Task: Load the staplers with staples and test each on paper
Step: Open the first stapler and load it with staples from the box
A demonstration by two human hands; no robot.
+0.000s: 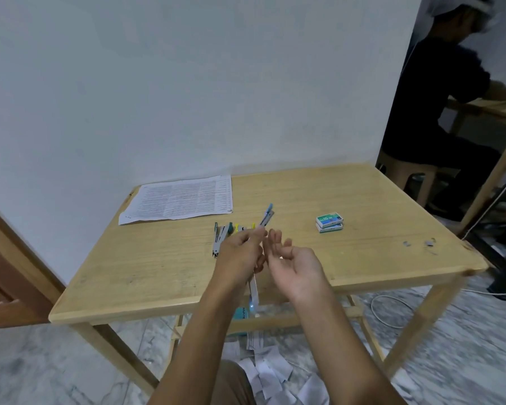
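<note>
The upper of two stacked green staple boxes (329, 220) on the wooden table (164, 270) shows "10" on its lid, the rest of that label being too small to read, while the printed sheets of paper (179, 200) carry dense text that is illegible.

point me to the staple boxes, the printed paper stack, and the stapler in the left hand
staple boxes (329, 220): head view, green lid of the top box.
printed paper stack (181, 200): head view, middle of the top sheet.
blue stapler (267, 216): head view, opened end above the left hand (240, 255).

Single head-worn wide view, looking forward and down, wooden table (362, 200) near, wall beyond
</note>
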